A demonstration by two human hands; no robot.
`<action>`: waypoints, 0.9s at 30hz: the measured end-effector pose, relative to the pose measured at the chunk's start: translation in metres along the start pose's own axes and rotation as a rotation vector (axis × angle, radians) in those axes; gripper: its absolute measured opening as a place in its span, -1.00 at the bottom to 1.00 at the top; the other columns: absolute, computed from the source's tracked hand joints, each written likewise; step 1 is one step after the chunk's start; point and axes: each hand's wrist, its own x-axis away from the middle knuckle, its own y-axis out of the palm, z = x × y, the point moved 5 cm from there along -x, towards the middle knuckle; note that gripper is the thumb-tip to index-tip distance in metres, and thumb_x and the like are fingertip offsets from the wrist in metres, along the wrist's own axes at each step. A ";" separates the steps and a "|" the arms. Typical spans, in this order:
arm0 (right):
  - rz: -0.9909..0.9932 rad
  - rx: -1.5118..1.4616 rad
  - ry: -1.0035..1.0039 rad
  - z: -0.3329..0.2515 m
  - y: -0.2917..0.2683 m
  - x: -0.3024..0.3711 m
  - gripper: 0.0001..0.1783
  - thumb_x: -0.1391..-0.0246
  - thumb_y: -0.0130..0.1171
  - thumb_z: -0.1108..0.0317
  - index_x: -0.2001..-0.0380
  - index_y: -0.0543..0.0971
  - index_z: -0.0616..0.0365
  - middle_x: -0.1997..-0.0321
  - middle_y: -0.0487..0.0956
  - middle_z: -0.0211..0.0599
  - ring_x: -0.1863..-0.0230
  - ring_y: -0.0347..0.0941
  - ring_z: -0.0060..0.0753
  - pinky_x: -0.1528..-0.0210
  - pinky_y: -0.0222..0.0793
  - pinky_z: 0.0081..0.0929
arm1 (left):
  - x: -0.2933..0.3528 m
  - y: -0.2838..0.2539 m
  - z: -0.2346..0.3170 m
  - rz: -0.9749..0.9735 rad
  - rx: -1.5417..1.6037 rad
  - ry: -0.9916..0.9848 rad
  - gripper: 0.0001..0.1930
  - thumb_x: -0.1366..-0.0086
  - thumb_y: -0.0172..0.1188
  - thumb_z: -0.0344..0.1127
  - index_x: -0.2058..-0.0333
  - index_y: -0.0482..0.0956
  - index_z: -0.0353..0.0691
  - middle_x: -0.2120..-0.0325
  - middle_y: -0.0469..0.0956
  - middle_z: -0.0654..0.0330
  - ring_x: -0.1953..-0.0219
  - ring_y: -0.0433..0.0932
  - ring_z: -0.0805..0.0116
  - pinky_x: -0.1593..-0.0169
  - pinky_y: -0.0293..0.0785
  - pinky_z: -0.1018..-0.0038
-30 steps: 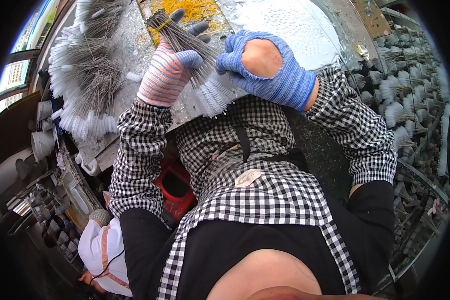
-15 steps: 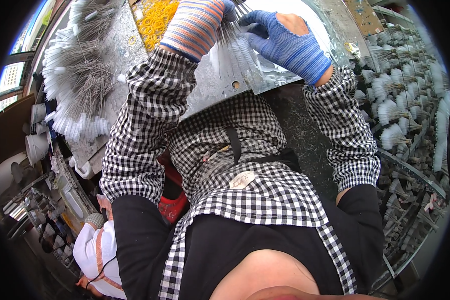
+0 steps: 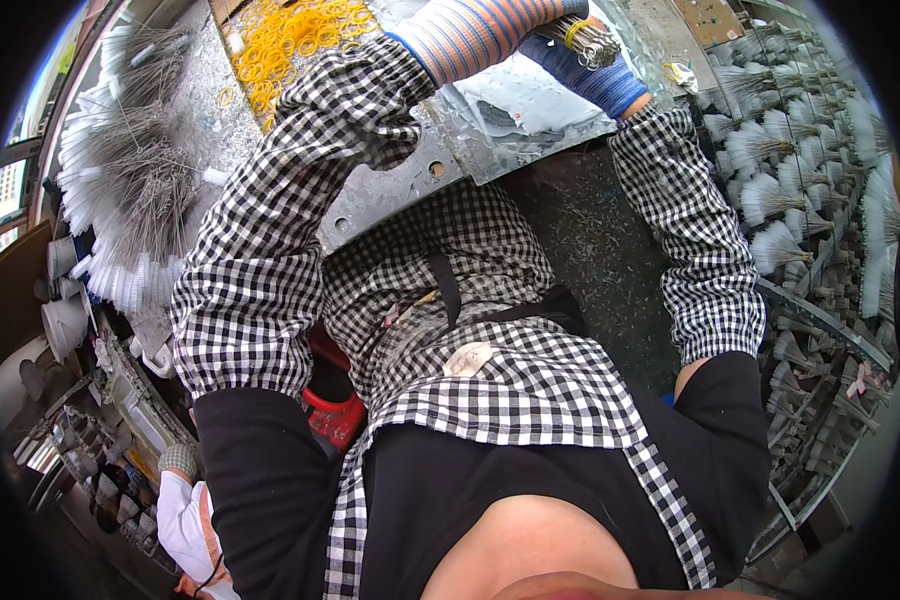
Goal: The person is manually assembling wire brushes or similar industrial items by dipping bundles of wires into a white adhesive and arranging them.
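Observation:
A bundle of thin wire brushes [image 3: 597, 48] points its looped wire ends toward me, with a yellow rubber band [image 3: 576, 30] around the wires. My left hand [image 3: 480, 35], in an orange-and-blue striped glove, reaches across to the right, closed on the bundle by the band. Against the other side of the bundle is my right hand [image 3: 582, 72], in a blue striped glove; it grips the wires, though its fingers are mostly hidden. The far part of the bundle lies beyond the top edge. Beneath the hands are a metal work plate [image 3: 395, 175] and a whitish sheet [image 3: 510, 105].
Loose yellow rubber bands [image 3: 280, 35] lie in a pile at the far left. Many white-bristled wire brushes [image 3: 135, 180] heap along the left side. A rack of similar brushes [image 3: 770, 190] stands on the right. Another person's white sleeve [image 3: 180, 515] shows at lower left.
My left hand has moved right, across to my right hand. The brush wires now show as a banded bundle with loops toward me, and the loose brushes under my hands no longer show.

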 end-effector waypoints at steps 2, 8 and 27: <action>0.012 0.265 0.011 0.054 0.022 0.008 -0.63 -0.09 0.33 -0.03 0.21 0.70 0.01 0.32 0.72 -0.27 0.26 0.67 -0.23 0.11 0.58 -0.30 | 0.004 0.016 -0.004 -0.023 0.051 0.006 -0.84 -0.16 0.15 -0.32 0.25 0.58 -0.05 0.25 0.59 0.15 0.10 0.58 0.16 0.04 0.50 0.28; -0.065 0.145 0.157 0.059 0.032 0.010 -0.57 -0.08 0.35 -0.08 0.21 0.69 0.03 0.28 0.72 -0.25 0.24 0.67 -0.18 0.08 0.57 -0.28 | 0.016 0.036 -0.009 -0.020 0.101 -0.007 -0.80 -0.17 0.13 -0.34 0.20 0.59 -0.05 0.22 0.58 0.12 0.08 0.57 0.14 0.00 0.49 0.31; -0.077 0.244 0.160 0.060 0.034 0.022 -0.64 -0.11 0.34 0.07 0.15 0.65 0.08 0.25 0.71 -0.25 0.23 0.67 -0.27 0.09 0.58 -0.38 | 0.015 0.025 -0.007 -0.051 0.056 -0.021 -0.77 -0.20 0.11 -0.28 0.16 0.58 -0.04 0.19 0.59 0.13 0.06 0.57 0.15 -0.03 0.49 0.29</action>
